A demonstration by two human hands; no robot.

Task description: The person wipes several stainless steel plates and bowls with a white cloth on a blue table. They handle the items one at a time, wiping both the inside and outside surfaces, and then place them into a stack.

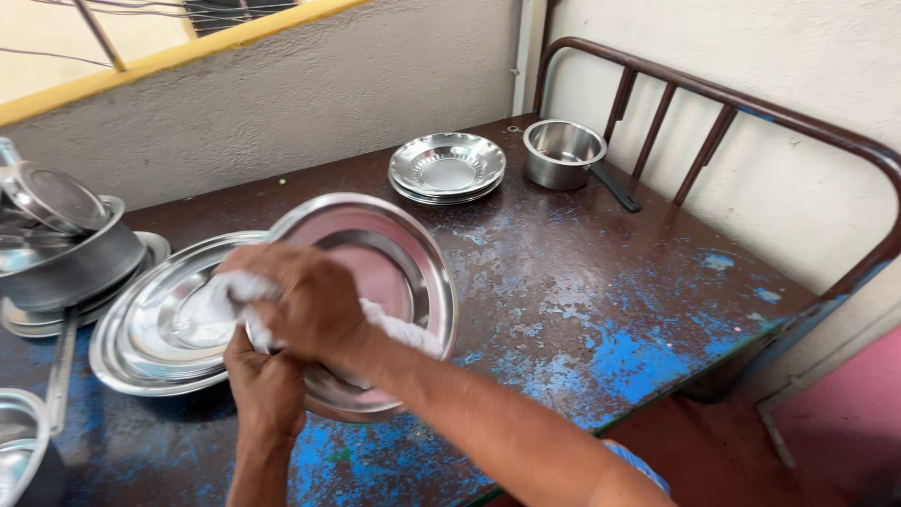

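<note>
A round steel plate (399, 249) is held tilted above the worn brown-and-blue metal table (601, 310). My left hand (265, 387) grips the plate's lower rim from beneath. My right hand (305, 300) presses a white cloth (399, 330) against the plate's face, the cloth bunched under the fingers and trailing to the right. Behind the held plate, a stack of larger steel plates (155, 324) lies flat on the table.
A small stack of steel plates (448, 166) and a steel saucepan with a black handle (565, 155) stand at the far side. Steel pots and lids (61, 249) crowd the left edge; another steel vessel (19, 451) is at bottom left. A brown metal rail (732, 103) borders the right.
</note>
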